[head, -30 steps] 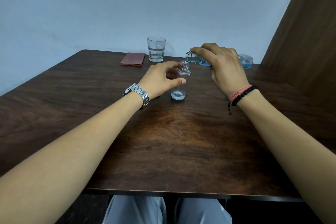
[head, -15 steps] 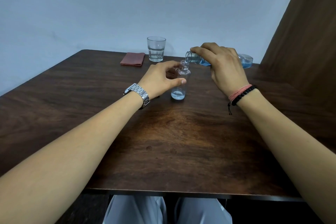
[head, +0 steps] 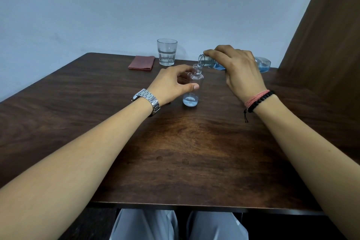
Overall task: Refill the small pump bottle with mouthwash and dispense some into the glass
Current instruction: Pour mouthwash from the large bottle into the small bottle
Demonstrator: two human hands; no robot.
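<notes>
The dark brown wooden desk (head: 175, 152) carries everything. My right hand (head: 241, 70) has its grip curled around the large clear mouthwash bottle with blue liquid (head: 262, 64), tilted almost flat, its mouth just above the neck of the small clear plastic bottle (head: 191, 87). My left hand (head: 171, 85) holds this small bottle upright between thumb and fingers; a little blue liquid lies in its bottom. Behind, the clear drinking glass (head: 167, 52) stands beside a folded dark red cloth (head: 141, 62).

silver watch (head: 148, 99), pink and black bracelets (head: 258, 100), pale trousers (head: 144, 224)
</notes>
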